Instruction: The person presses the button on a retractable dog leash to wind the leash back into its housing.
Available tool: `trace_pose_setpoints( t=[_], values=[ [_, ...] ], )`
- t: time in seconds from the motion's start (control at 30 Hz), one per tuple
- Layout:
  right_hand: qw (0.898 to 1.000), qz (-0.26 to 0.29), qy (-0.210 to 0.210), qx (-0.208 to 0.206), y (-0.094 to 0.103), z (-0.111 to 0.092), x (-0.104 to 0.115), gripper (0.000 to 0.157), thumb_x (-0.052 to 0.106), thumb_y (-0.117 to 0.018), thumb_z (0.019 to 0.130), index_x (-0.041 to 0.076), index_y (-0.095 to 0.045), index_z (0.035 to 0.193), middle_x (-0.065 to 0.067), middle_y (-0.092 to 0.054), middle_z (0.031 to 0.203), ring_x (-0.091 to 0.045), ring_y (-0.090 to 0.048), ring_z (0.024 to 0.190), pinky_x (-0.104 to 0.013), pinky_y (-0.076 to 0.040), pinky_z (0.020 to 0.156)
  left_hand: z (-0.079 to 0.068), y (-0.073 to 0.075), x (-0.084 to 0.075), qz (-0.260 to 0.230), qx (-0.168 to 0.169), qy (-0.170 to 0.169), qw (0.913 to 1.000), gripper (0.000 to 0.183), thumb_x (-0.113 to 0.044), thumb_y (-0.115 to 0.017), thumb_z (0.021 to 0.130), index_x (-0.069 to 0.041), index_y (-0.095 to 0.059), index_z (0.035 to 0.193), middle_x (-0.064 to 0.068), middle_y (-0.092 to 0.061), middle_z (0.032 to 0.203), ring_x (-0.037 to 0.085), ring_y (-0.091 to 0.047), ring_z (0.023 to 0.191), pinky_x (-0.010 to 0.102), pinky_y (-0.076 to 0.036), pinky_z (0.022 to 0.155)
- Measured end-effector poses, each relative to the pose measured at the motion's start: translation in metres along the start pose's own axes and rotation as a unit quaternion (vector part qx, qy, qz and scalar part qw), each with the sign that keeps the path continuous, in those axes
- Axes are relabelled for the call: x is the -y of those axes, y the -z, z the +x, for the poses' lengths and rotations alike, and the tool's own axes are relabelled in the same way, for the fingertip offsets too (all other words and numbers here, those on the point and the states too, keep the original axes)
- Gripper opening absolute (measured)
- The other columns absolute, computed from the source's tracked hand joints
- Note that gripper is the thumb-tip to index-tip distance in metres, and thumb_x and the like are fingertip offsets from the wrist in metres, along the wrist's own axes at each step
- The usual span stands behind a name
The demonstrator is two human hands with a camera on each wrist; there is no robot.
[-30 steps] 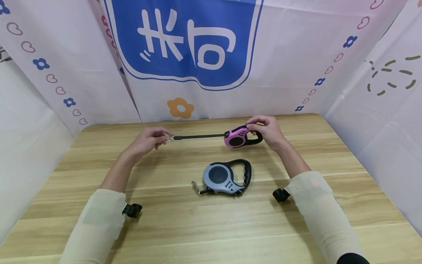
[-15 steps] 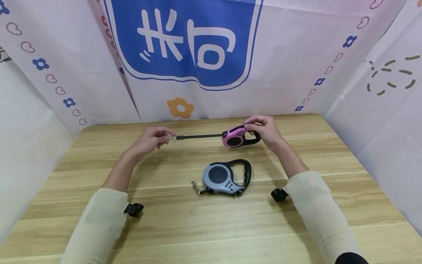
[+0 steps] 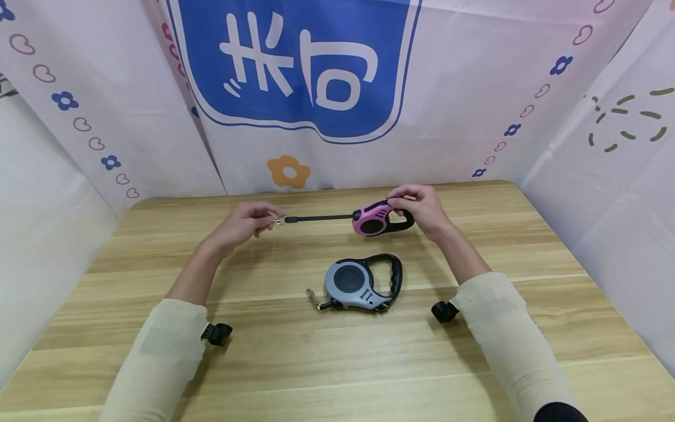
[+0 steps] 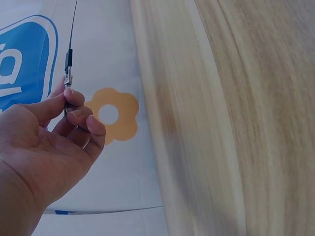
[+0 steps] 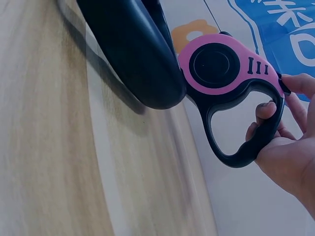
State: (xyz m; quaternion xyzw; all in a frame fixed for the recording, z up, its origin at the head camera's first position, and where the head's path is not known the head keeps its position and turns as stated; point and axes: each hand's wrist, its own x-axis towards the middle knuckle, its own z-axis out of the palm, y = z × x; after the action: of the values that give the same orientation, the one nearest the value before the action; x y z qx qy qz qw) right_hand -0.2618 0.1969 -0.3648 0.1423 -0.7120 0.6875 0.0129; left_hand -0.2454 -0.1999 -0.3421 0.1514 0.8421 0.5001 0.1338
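My right hand (image 3: 422,210) grips the black handle of a pink retractable dog leash (image 3: 369,220); the right wrist view shows fingers through the handle loop and the thumb at the button end. A short length of black leash strap (image 3: 321,218) runs taut to the left from the pink case. At its end is a metal clip (image 4: 68,78), which my left hand (image 3: 245,225) pinches between thumb and forefinger. Nearer to me, a grey-blue retractable leash (image 3: 349,281) lies on the table, its black handle to the right and its metal clip (image 3: 313,299) to the left.
The wood-grain table (image 3: 295,363) ends at a white printed cloth backdrop (image 3: 448,117) behind the hands. Similar cloth walls stand at left and right. A dark rounded object (image 5: 135,54) fills the upper part of the right wrist view.
The pink leash case and my right hand have shifted slightly left. My left hand has moved a little right with the clip, so the exposed strap looks shorter. The grey-blue leash stays put.
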Motion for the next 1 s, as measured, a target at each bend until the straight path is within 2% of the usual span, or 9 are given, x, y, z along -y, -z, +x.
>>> trace_pose_setpoints(
  t=[0.17,0.37,0.63,0.87,1.0],
  values=[
    [1.0,0.003,-0.001,0.003,-0.0017,-0.0003,0.0003,0.013,-0.004,-0.069,0.095,-0.014,-0.069,0.103,-0.002,-0.066,0.083,-0.014,-0.054,0.065,-0.024,-0.046,0.064,0.0,0.0002,-0.0002,-0.001,-0.001,0.0,1.0,0.03,-0.002,-0.043,0.11,0.004,-0.063,0.132,0.016,-0.057,0.096,0.018,-0.045,0.075,0.029,-0.043,0.069],
    [1.0,0.016,0.006,0.005,-0.0028,0.0002,0.0011,0.006,-0.005,-0.068,0.094,-0.006,-0.074,0.097,-0.002,-0.066,0.084,-0.014,-0.054,0.065,-0.024,-0.047,0.063,-0.0004,-0.0004,-0.0027,-0.002,-0.003,-0.002,1.0,0.03,-0.003,-0.043,0.11,0.004,-0.063,0.132,0.014,-0.057,0.095,0.016,-0.044,0.075,0.029,-0.042,0.069],
    [1.0,0.022,0.005,0.004,-0.004,-0.0002,0.0012,0.009,-0.005,-0.068,0.094,0.0,-0.075,0.094,-0.002,-0.066,0.085,-0.014,-0.054,0.066,-0.024,-0.047,0.064,0.0009,-0.0016,-0.0018,-0.01,-0.006,-0.001,0.9999,0.03,-0.001,-0.043,0.11,0.005,-0.063,0.132,0.017,-0.057,0.096,0.018,-0.046,0.076,0.027,-0.041,0.067],
    [0.999,0.031,0.011,0.003,-0.0059,0.0007,0.0,0.01,-0.007,-0.068,0.094,-0.001,-0.075,0.093,-0.002,-0.067,0.083,-0.015,-0.054,0.065,-0.025,-0.046,0.063,0.0039,-0.0045,0.0001,-0.015,-0.004,-0.007,0.9999,0.03,0.0,-0.043,0.109,0.006,-0.062,0.132,0.015,-0.057,0.094,0.018,-0.046,0.075,0.027,-0.042,0.068],
    [0.999,0.033,0.015,0.003,-0.0082,0.0006,-0.0009,0.007,-0.008,-0.067,0.093,-0.005,-0.074,0.094,-0.002,-0.067,0.081,-0.015,-0.054,0.064,-0.025,-0.046,0.062,0.006,-0.0065,0.001,-0.015,-0.004,-0.012,0.9998,0.03,0.0,-0.044,0.109,0.005,-0.064,0.131,0.015,-0.058,0.094,0.02,-0.046,0.075,0.028,-0.043,0.068]
  ],
)
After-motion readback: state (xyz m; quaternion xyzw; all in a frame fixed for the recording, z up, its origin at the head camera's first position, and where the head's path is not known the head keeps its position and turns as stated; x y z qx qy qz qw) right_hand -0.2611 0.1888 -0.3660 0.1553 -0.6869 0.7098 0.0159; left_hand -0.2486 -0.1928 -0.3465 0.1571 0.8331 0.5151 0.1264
